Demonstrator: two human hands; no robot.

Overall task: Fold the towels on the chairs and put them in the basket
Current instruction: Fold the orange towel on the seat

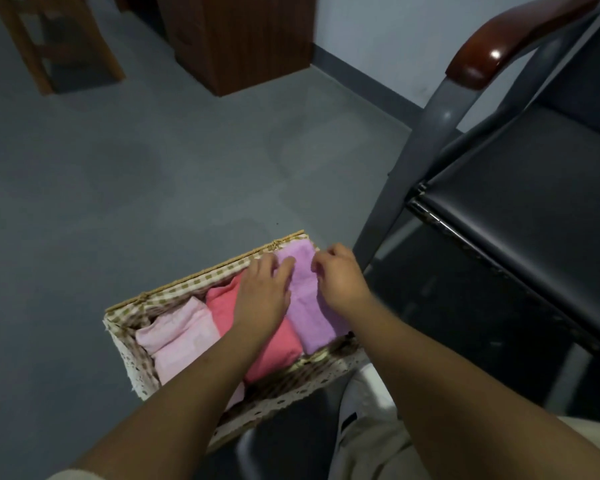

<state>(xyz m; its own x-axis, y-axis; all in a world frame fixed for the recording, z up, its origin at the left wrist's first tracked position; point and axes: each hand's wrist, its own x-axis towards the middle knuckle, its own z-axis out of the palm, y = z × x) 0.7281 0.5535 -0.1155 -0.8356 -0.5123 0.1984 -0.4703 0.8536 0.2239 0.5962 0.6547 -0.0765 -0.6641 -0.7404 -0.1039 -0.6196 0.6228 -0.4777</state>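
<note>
Fingers (285, 265) on purple towel (307, 306): left flat, right curled

Floor (146, 157): grey-blue, matte, running to the far wall.
Near centre: wicker basket (201, 273) with a checked cloth liner, standing at an angle.
Right: armchair (506, 202) with a black seat; its grey metal leg comes down just beside the basket's far right corner.
Far centre: brown wooden cabinet (243, 39).
Far left: wooden furniture legs (45, 53).

- No writing, label, brand or number can be read on the basket (205, 273) at 6 o'clock, its towels (303, 299), or the chair (516, 202) at 3 o'clock.
</note>
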